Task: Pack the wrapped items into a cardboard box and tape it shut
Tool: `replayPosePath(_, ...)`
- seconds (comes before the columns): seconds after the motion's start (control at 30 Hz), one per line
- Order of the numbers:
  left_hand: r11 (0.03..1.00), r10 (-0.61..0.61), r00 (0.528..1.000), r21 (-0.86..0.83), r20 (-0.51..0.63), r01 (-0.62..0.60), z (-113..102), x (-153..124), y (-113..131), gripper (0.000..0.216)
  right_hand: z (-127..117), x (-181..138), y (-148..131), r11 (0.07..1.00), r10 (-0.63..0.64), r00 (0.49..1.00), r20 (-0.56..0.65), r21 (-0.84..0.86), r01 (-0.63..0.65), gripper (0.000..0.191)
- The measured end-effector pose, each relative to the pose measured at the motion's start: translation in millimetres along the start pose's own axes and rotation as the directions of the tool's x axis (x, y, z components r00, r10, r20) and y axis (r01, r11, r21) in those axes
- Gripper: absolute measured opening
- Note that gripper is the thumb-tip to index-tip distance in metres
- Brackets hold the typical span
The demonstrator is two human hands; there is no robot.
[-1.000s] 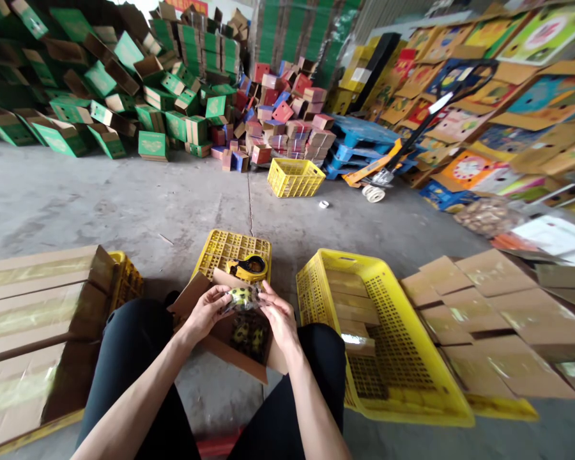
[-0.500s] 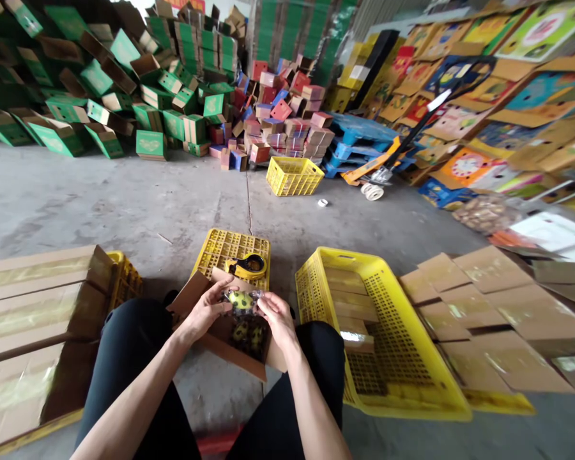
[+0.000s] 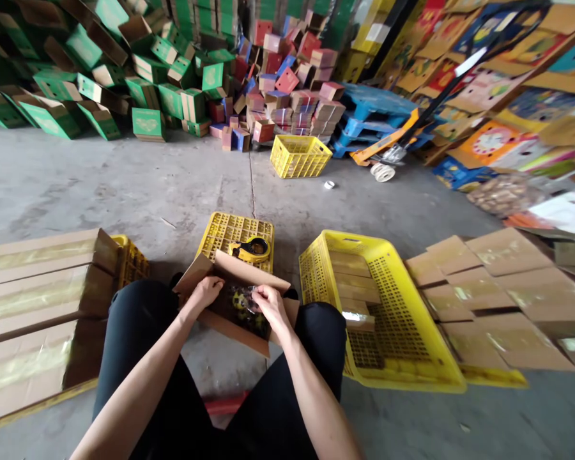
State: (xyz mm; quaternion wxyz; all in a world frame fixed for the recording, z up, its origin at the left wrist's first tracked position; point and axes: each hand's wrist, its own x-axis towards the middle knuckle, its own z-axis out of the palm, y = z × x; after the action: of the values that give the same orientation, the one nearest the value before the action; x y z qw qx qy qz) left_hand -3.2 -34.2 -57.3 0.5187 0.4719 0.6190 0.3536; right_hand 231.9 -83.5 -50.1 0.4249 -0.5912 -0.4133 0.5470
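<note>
Since a half second ago, the wrapped packet [image 3: 242, 301] has come down from above the open carton [image 3: 253, 273] into it, and the two hands, which had it between them, have drawn apart. From where I stand, the right hand [image 3: 271, 306] has its thumb and fingers pinched on the clear wrapping at the packet's right end. The left hand [image 3: 205, 294] is at the carton's left side, well short of the packet, its fingers curled in; I can't tell whether they grip anything. The packet lies inside the carton, yellow with dark spots under shiny film, and what is beneath it is too dim to make out.

The carton sits between the person's knees, flaps spread. Just beyond it, a black-and-yellow tape dispenser [image 3: 255, 257] rests on a yellow crate [image 3: 213, 234]. Over on the person's right, a larger yellow crate [image 3: 391, 262] has brown cartons [image 3: 355, 282] along its near-left part, with more taped cartons [image 3: 489, 287] beside it. Long taped boxes [image 3: 36, 275] stand at the left.
</note>
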Motion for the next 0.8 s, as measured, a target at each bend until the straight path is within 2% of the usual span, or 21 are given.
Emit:
replayPosePath(0.23, 0.976, 0.013, 0.996, 0.214, 0.086, -0.032, 15, -6, -23, 0.030, 14, 1, 3, 0.997, 0.046, 0.997, 0.068, 0.053, -0.049, 0.023)
replayPosePath(0.33, 0.968, 0.023, 0.995, 0.248, 0.093, -0.045, 17, -10, -26, 0.038, 12, -1, 3, 0.997, 0.049, 0.995, 0.089, 0.056, -0.054, 0.018)
replayPosePath(0.47, 0.973, 0.015, 0.995, 0.227, 0.101, -0.038, 19, -16, -26, 0.037, 7, -4, 1, 0.997, 0.039, 0.994, 0.097, 0.059, -0.045, 0.017)
replayPosePath(0.67, 0.992, 0.050, 0.992, 0.112, 0.118, -0.063, 5, -10, -3, 0.017, -2, 0, -2, 0.996, 0.023, 0.996, 0.091, 0.087, -0.031, 0.023)
replayPosePath(0.8, 0.996, 0.086, 0.982, 0.010, 0.167, -0.089, -15, -17, 25, 0.033, -3, 1, -5, 0.992, 0.037, 0.994, 0.099, 0.116, -0.049, 0.028)
